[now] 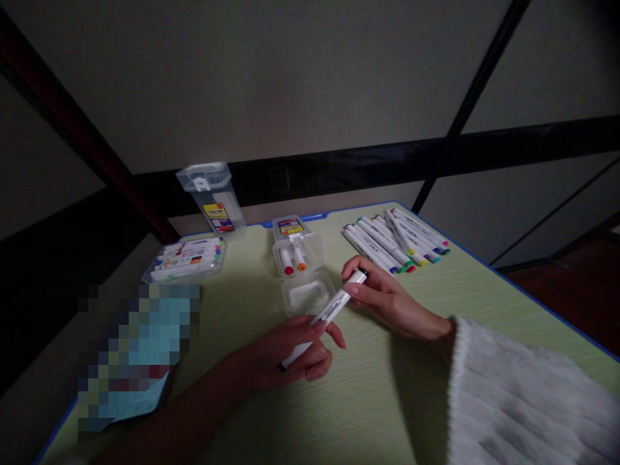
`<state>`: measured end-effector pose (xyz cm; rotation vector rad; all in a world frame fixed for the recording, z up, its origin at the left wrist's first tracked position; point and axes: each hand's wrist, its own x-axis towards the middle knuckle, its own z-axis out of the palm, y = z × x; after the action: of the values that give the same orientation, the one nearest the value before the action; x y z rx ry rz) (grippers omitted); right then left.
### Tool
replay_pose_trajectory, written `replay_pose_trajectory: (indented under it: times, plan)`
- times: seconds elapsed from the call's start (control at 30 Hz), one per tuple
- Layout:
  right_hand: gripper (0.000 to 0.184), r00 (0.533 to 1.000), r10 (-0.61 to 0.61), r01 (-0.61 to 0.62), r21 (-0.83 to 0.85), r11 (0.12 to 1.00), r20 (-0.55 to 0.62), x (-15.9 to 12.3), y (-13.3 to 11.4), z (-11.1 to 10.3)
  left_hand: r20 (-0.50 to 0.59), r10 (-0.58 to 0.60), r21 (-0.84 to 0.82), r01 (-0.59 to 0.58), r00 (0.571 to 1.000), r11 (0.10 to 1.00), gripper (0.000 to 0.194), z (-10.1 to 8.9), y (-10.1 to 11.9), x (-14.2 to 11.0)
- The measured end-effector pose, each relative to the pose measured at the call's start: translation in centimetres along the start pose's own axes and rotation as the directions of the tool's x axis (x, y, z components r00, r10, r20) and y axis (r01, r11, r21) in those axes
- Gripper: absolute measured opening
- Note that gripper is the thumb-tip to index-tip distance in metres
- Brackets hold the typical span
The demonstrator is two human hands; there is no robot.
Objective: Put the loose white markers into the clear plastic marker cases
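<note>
A white marker (334, 306) with black ends is held slantwise between both hands over the table. My left hand (298, 349) is closed around its lower part, with some fingers curled beneath. My right hand (382, 294) pinches the upper end by the black tip. Just beyond the hands lies a clear plastic case (316, 253) on its side, its lid (310, 294) folded open toward me. Inside it are a red-ended marker (287, 261) and an orange-ended marker (301, 258). Several white markers (378, 242) with coloured ends lie in a loose row right of the case.
A second clear case (217, 203) stands upright at the back left. Before it lies a transparent pack of markers (186, 258). A blue, partly pixelated flat item (145, 394) rests at the left. The pale green table (358, 400) has a blue edge and stands against a wall.
</note>
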<state>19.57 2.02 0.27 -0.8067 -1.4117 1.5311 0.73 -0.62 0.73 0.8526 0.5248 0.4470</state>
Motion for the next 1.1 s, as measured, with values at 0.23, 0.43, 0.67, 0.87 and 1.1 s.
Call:
replay_pose_trajectory:
  times: [0.23, 0.43, 0.67, 0.87, 1.1]
  plan:
    - [0.021, 0.999, 0.012, -0.011, 0.025, 1.0, -0.04, 0.25, -0.09, 0.25, 0.011, -0.03, 0.0, 0.03, 0.999, 1.0, 0.036, -0.01, 0.1, 0.02]
    - [0.027, 0.998, 0.022, -0.022, -0.013, 1.0, -0.065, 0.37, -0.06, 0.3, 0.008, -0.032, -0.003, 0.032, 0.999, 0.999, 0.036, 0.02, 0.1, 0.11]
    - [0.029, 0.992, 0.077, -0.079, -0.024, 0.997, -0.105, 0.49, -0.12, 0.42, -0.01, -0.039, -0.001, 0.039, 0.999, 0.999, 0.036, 0.2, 0.21, 0.03]
    - [0.03, 0.993, 0.056, -0.062, -0.059, 0.996, -0.107, 0.61, -0.13, 0.39, -0.001, -0.04, -0.004, 0.04, 0.999, 0.999, 0.036, 0.09, 0.14, 0.15]
    - [0.029, 0.994, 0.055, -0.061, -0.056, 0.997, -0.094, 0.49, -0.3, 0.49, 0.005, -0.047, -0.006, 0.047, 0.999, 0.999, 0.036, 0.02, 0.08, 0.13]
